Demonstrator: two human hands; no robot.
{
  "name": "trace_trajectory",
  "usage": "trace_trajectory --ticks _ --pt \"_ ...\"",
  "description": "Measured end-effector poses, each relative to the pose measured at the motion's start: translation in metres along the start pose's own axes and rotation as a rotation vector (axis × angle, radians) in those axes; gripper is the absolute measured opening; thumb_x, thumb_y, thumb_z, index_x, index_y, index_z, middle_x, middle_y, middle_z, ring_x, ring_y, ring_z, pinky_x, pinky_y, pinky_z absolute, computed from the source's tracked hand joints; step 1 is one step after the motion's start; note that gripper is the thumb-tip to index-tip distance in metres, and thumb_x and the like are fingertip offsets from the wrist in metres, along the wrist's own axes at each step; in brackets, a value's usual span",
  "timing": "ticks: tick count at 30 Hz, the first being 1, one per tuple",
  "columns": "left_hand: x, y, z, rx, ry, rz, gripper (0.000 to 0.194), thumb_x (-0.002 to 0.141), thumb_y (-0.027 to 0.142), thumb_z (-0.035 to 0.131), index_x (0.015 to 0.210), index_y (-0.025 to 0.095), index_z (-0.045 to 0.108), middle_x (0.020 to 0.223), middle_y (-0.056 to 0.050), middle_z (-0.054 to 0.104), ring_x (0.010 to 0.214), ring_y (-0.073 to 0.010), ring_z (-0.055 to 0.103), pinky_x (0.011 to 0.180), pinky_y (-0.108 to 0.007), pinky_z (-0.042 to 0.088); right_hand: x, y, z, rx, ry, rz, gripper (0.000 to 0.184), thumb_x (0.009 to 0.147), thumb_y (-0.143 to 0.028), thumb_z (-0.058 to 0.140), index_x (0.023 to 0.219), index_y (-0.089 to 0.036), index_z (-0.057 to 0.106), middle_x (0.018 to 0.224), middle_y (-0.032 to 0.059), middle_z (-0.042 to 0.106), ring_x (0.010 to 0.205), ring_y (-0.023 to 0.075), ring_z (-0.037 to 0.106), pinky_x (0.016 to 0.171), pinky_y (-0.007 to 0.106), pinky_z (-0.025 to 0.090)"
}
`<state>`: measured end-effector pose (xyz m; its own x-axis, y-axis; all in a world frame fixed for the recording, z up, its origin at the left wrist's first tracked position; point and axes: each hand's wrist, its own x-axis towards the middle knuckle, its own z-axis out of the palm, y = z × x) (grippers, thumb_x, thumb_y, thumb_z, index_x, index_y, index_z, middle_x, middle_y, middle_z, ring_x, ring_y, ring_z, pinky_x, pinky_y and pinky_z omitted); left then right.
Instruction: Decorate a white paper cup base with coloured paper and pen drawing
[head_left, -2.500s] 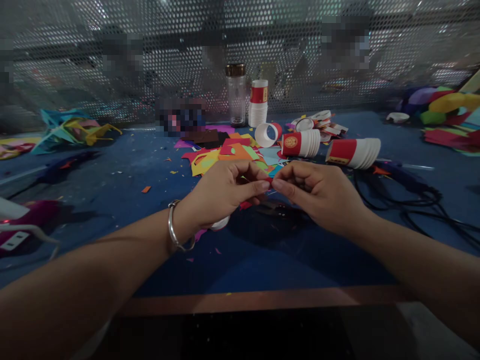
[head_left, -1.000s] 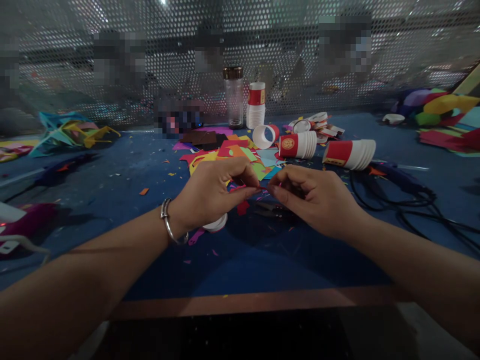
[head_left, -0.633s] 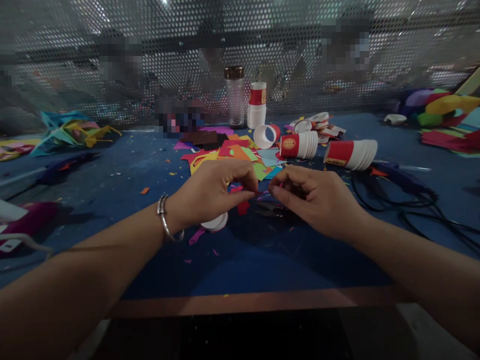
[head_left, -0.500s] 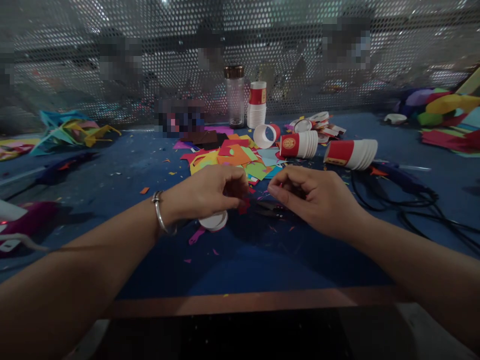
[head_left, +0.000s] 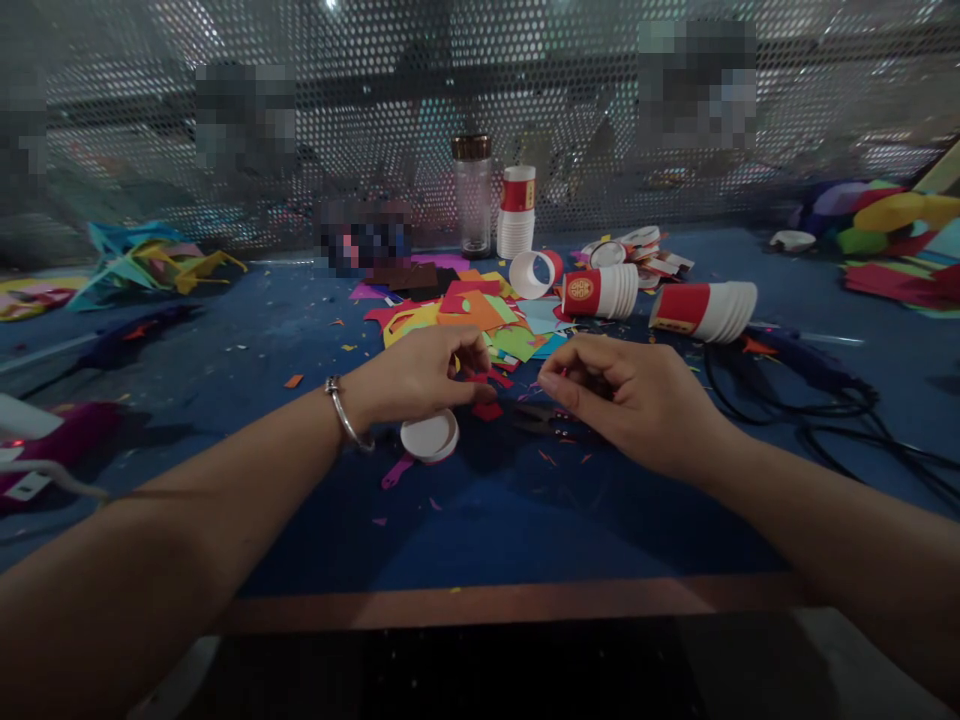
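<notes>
My left hand (head_left: pixel 427 372), a silver bangle at its wrist, hovers over the blue table with fingers curled; a gap shows between thumb and forefinger. Close below its thumb lies a small red paper piece (head_left: pixel 487 411). The cut-off bottom of a paper cup (head_left: pixel 429 435) rests under the palm, beside a purple paper scrap (head_left: pixel 397 471). Thumb and forefinger of my right hand (head_left: pixel 630 395) are pinched together; anything between them is too small to make out. Dark-bladed snips (head_left: pixel 536 417) lie just left of that hand, partly hidden by it.
Coloured paper sheets (head_left: pixel 480 310) are heaped behind my hands. Stacked red-and-white paper cups (head_left: pixel 705 310) lie on their sides near a glue gun (head_left: pixel 814 360) and its black cable. A clear bottle (head_left: pixel 473 200) stands at the back before a perforated metal screen (head_left: pixel 577 90).
My left hand has shifted slightly right, and its bangle has slid along with it. More of the cup bottom and the red piece now shows. My right hand stays nearly still.
</notes>
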<state>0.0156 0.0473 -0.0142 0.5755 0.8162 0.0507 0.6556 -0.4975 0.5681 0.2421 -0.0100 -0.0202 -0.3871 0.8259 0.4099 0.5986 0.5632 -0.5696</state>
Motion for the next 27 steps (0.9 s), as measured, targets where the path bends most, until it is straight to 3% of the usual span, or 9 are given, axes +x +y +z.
trace_trajectory --ticks 3,6,9,14,18,24,27 --pt "0.0 0.001 0.0 0.033 -0.03 0.039 0.032 0.071 0.036 0.081 0.093 0.017 0.067 0.091 -0.003 0.067 0.08 -0.0183 0.058 0.07 -0.028 0.042 0.0 0.0 0.0 -0.017 0.002 -0.007 0.014 0.092 -0.023 0.06 0.081 -0.017 0.065 0.059 -0.0042 0.058 0.051 0.0088 0.049 0.05 0.022 0.036" --pt "0.002 0.0 -0.001 0.108 0.023 0.067 0.022 0.074 0.027 0.076 0.091 0.017 0.067 0.09 -0.004 0.067 0.079 -0.0183 0.057 0.07 -0.029 0.041 0.002 0.0 0.0 -0.007 -0.004 -0.007 0.014 0.092 -0.023 0.06 0.081 -0.017 0.065 0.06 -0.004 0.057 0.051 0.0089 0.048 0.049 0.022 0.036" --pt "0.003 -0.001 -0.002 0.106 0.081 0.1 0.019 0.078 0.031 0.073 0.09 0.017 0.067 0.089 -0.004 0.068 0.078 -0.018 0.057 0.07 -0.029 0.042 0.003 0.001 0.0 -0.012 -0.006 -0.013 0.016 0.092 -0.024 0.059 0.078 -0.018 0.064 0.06 -0.0035 0.058 0.051 0.0092 0.048 0.049 0.022 0.035" --pt "-0.002 0.004 0.0 0.073 -0.114 0.107 0.015 0.076 0.03 0.074 0.086 0.019 0.071 0.089 -0.003 0.071 0.084 -0.0202 0.063 0.075 -0.03 0.045 0.003 0.001 0.0 -0.018 -0.002 -0.007 0.014 0.093 -0.024 0.059 0.081 -0.018 0.064 0.059 -0.004 0.058 0.05 0.0089 0.048 0.049 0.023 0.036" --pt "-0.005 0.01 0.003 0.104 -0.155 0.081 0.004 0.078 0.021 0.069 0.081 0.019 0.07 0.086 -0.003 0.072 0.08 -0.0195 0.064 0.071 -0.029 0.045 0.003 0.001 0.0 -0.017 -0.019 0.006 0.015 0.093 -0.025 0.059 0.08 -0.019 0.064 0.058 -0.0039 0.058 0.05 0.0093 0.049 0.049 0.023 0.037" --pt "-0.001 0.005 0.005 -0.068 -0.001 0.077 0.011 0.075 0.014 0.066 0.085 0.018 0.068 0.08 0.0 0.071 0.072 -0.0149 0.063 0.068 -0.025 0.047 0.002 -0.001 -0.001 -0.024 -0.003 0.011 0.014 0.092 -0.025 0.06 0.08 -0.019 0.064 0.058 -0.0037 0.059 0.05 0.0097 0.049 0.05 0.024 0.036" --pt "0.003 -0.001 0.004 -0.185 0.016 0.05 0.02 0.076 0.017 0.068 0.095 0.018 0.072 0.079 0.0 0.074 0.071 -0.0141 0.065 0.067 -0.024 0.048 0.001 -0.001 -0.002 -0.043 0.002 0.007 0.013 0.091 -0.024 0.06 0.08 -0.019 0.064 0.058 -0.004 0.059 0.049 0.0095 0.048 0.049 0.024 0.035"
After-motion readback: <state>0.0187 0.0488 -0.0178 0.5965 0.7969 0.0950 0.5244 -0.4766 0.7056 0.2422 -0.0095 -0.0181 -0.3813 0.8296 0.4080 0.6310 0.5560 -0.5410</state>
